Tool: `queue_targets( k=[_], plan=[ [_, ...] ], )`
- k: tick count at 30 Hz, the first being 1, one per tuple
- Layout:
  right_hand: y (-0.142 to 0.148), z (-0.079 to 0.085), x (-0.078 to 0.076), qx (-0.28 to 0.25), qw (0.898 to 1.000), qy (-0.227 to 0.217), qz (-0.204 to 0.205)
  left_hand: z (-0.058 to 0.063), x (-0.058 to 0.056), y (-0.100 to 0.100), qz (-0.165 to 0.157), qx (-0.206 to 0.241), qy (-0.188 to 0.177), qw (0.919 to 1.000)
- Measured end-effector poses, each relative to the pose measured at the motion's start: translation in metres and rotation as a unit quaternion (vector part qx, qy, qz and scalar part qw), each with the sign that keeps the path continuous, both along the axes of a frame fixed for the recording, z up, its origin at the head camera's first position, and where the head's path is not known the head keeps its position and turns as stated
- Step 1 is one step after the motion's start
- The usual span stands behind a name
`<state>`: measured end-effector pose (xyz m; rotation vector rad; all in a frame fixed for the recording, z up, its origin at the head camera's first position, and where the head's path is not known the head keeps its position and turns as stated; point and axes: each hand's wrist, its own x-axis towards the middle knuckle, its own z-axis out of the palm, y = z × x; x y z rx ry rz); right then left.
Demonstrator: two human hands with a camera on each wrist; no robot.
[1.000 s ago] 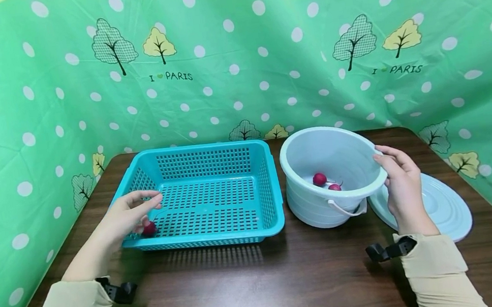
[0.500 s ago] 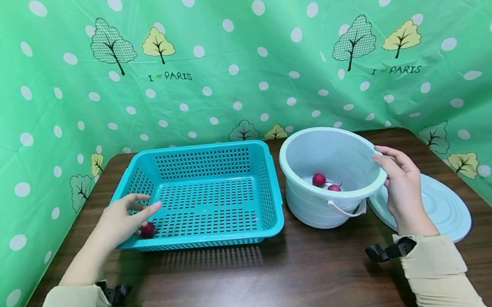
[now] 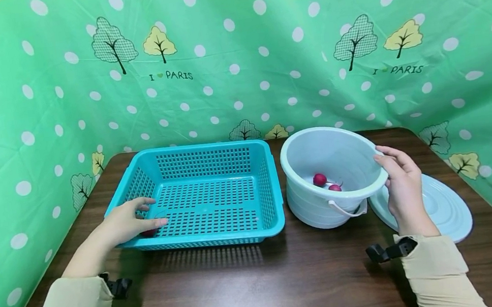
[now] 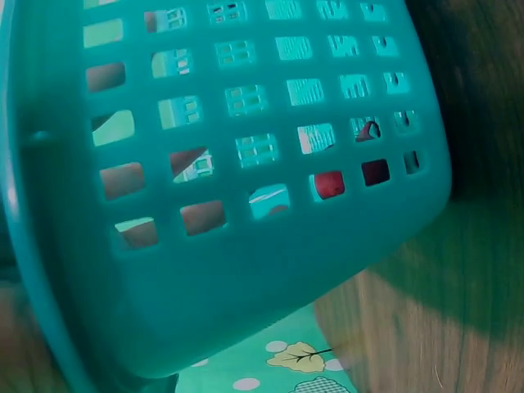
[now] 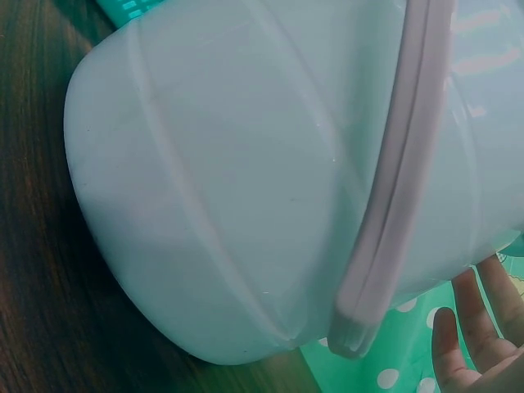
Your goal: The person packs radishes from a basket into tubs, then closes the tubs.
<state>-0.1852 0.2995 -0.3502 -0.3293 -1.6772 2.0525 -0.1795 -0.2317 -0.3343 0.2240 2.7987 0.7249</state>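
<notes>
My left hand reaches over the near left corner of the blue perforated basket. Its fingers are spread and loosely bent, above a red radish that the thumb partly hides. Through the basket's holes in the left wrist view, bits of the radish and of the hand show. My right hand grips the right rim of a pale blue bucket, thumb on the rim. The bucket leans slightly toward me. Inside it lie two radishes, one deeper red and one pinker.
A pale blue round lid lies on the dark wooden table, right of the bucket and partly behind my right wrist. The bucket's white handle hangs at its front. A green dotted cloth encloses the table's back and sides.
My left hand has lowered over the radish in the basket corner, its thumb shifting to cover more of it. The right hand and bucket have stayed in place.
</notes>
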Motion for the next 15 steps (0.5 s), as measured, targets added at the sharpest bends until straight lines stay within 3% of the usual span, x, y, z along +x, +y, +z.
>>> queue_targets(
  k=[5, 15],
  plan=[
    [0.000, 0.001, 0.000, -0.001, 1.000, -0.004, 0.004, -0.002, -0.005, -0.001, -0.018, 0.006, -0.033, 0.9993],
    [0.001, -0.001, 0.000, -0.005, 1.000, 0.002, 0.002, -0.004, -0.012, -0.002, -0.036, 0.071, -0.089, 0.9929]
  ],
)
